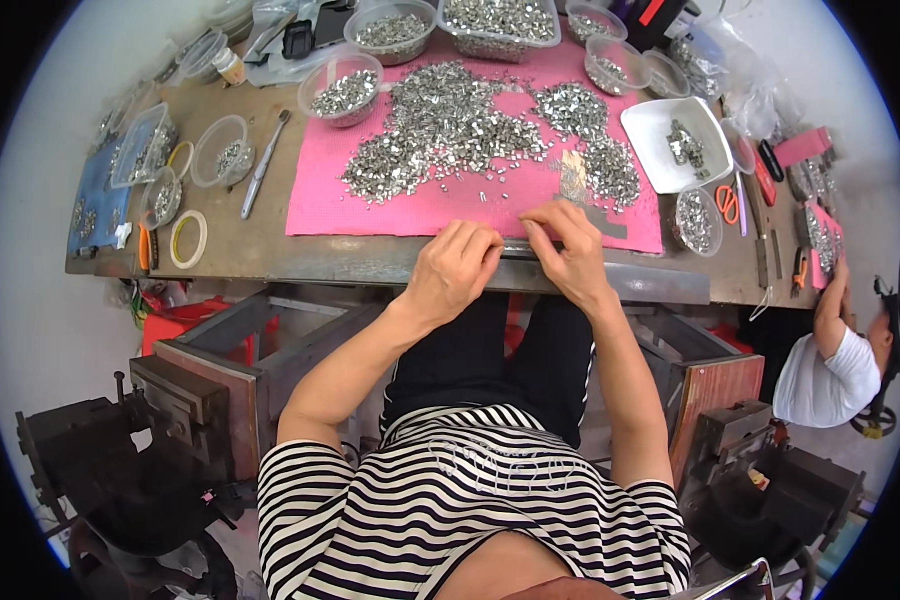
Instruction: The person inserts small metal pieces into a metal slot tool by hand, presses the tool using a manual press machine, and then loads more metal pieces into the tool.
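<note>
My left hand (457, 268) and my right hand (568, 250) meet at the near edge of a pink mat (320, 205) on a workbench. The fingers of both hands are curled and pinched around a thin metal strip (522, 247) lying along the mat's front edge. A large heap of small silver metal pieces (445, 130) covers the middle of the mat just beyond my hands, with a smaller heap (595, 135) to its right.
Clear plastic tubs of the same pieces (342, 92) ring the mat. A white square tray (678, 142), orange scissors (727, 203), tape rolls (189, 239) and a long metal tool (262, 165) lie on the bench. Another person (832, 360) crouches at lower right.
</note>
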### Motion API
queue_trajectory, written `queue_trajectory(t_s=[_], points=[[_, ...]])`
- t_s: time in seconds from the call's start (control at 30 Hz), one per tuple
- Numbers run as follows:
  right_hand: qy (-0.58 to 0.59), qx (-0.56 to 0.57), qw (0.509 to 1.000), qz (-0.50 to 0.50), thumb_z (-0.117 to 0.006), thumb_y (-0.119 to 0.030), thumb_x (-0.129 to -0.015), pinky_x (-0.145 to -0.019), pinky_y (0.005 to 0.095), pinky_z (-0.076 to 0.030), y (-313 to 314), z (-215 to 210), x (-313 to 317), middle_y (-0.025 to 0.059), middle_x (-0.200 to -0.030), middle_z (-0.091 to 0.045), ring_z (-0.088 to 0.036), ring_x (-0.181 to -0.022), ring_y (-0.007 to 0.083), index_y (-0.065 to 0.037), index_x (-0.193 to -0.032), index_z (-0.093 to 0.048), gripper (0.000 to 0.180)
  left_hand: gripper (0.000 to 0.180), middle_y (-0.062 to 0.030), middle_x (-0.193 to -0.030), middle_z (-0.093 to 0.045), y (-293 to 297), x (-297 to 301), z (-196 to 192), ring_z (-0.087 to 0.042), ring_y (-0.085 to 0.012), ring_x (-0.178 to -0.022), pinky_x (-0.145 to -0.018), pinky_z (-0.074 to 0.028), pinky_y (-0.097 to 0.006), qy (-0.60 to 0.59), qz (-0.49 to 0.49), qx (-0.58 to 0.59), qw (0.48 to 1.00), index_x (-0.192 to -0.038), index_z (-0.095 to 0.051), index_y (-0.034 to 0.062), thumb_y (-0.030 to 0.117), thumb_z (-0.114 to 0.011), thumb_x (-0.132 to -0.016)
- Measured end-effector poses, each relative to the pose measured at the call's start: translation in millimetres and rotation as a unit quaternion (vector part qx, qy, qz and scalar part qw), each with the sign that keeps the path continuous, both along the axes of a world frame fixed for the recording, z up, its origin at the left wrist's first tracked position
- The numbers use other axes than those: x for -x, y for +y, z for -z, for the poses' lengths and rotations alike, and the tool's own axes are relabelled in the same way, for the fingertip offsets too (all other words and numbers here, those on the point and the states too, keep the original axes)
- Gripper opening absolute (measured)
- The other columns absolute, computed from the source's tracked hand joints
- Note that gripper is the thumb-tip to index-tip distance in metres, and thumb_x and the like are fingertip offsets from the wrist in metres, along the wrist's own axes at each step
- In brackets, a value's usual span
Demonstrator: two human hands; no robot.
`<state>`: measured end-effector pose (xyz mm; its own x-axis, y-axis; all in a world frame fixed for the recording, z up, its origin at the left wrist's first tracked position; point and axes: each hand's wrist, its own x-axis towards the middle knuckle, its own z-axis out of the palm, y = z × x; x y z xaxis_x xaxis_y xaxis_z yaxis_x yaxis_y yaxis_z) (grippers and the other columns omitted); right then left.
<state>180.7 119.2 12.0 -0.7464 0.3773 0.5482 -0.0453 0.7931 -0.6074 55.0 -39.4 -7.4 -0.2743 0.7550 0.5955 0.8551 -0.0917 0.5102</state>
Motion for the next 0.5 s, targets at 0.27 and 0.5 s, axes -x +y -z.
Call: queue_trajectory(t_s=[0.27, 0.5], points=[[-0.115, -0.113, 0.986, -0.051, -0.070, -0.008, -0.085, -0.079, 0.0453, -0.048, 12, 18, 59, 0.0135, -0.090, -0.062, -0.062, -0.088, 0.0344, -0.002, -0.090, -0.068, 0.009, 0.017, -0.0082, -0.098, -0.068, -3, 18, 0, -0.061, -0.0292, -0.088, -0.082, -0.047, -0.043, 0.020, -0.030, -0.036, 0.999, -0.097, -0.069, 0.0060, 0.009, -0.077, -0.082], [-0.118, -0.128, 0.984, -0.043, -0.072, -0.007, -0.084, -0.077, 0.0449, -0.049, 14, 5, 43, 0.0138, -0.086, -0.059, -0.061, -0.084, 0.0352, -0.002, -0.091, -0.067, 0.009, 0.016, -0.0030, -0.090, -0.063, 29, 76, 9, -0.057, -0.0237, -0.094, -0.093, -0.037, -0.046, 0.121, -0.184, 0.035, 0.975, -0.092, -0.075, 0.0141, 0.026, -0.079, -0.083]])
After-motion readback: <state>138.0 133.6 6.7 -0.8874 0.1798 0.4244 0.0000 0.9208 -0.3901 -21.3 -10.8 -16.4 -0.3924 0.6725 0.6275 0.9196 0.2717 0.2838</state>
